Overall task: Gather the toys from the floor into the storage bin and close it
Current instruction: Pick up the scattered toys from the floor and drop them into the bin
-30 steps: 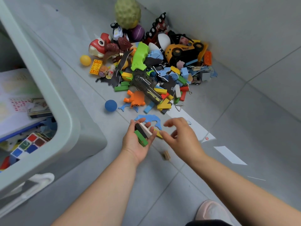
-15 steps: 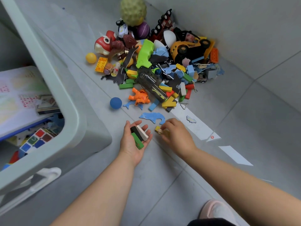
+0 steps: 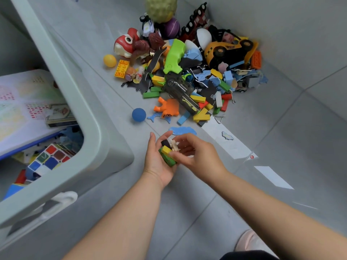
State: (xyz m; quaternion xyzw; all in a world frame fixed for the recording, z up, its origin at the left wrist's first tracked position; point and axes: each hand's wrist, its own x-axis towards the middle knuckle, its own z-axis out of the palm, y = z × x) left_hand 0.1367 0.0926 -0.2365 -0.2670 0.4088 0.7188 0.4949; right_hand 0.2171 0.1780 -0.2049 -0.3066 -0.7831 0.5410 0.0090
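While my left hand cups a stack of blocks, my right hand pinches that stack from 3 o'clock. Loose toy pile at 12 o'clock, open storage bin at 9.

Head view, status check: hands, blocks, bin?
Left hand cups small blocks; right hand pinches the same stack. Storage bin open at left. Toy pile on floor ahead; nothing between hands and bin.
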